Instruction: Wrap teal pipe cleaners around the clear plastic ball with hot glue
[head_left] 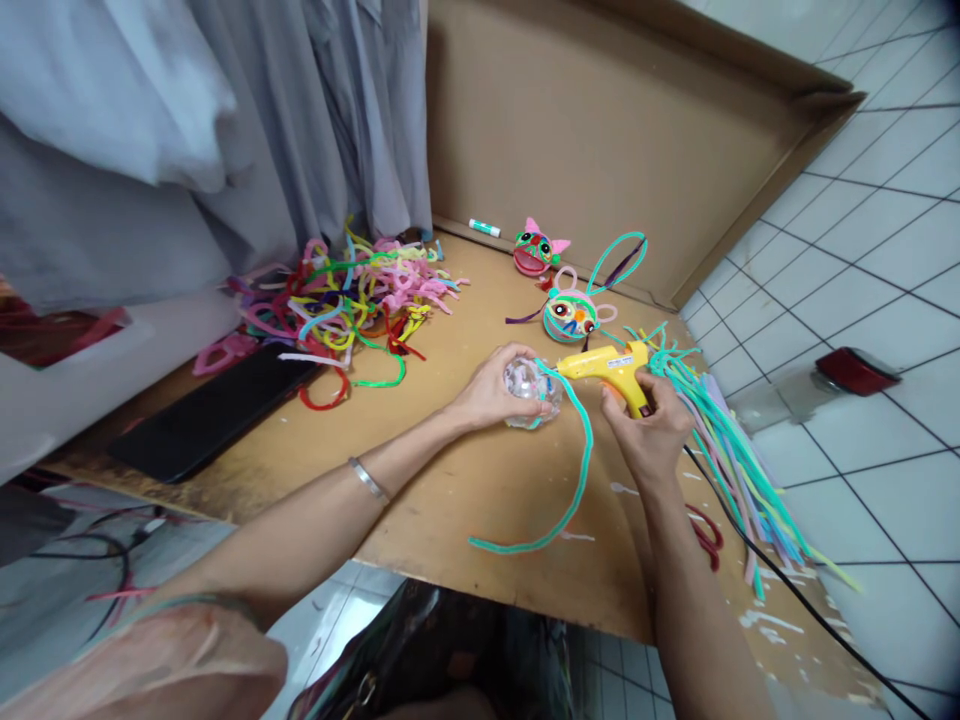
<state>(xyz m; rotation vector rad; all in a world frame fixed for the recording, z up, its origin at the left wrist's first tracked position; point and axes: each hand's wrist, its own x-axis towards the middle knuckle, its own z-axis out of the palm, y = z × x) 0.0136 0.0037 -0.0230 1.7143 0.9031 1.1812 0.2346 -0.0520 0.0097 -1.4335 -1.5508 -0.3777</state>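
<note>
My left hand [491,392] grips a clear faceted ball [532,392] just above the wooden board [465,480]. A long teal pipe cleaner [570,480] is stuck to the ball and trails down and left over the board. My right hand [651,425] holds a yellow glue gun [611,367] by its handle, nozzle pointing left at the ball where the pipe cleaner meets it. The gun's black cord [757,560] runs off to the lower right.
A tangled pile of coloured pipe cleaners [352,295] lies at the back left, a straight bundle [731,450] at the right. Two finished pipe-cleaner heads [570,312] [534,252] sit behind the gun. A black phone [214,410], a glue stick [484,228], red scissors [705,535] and cardboard wall [600,130] are nearby.
</note>
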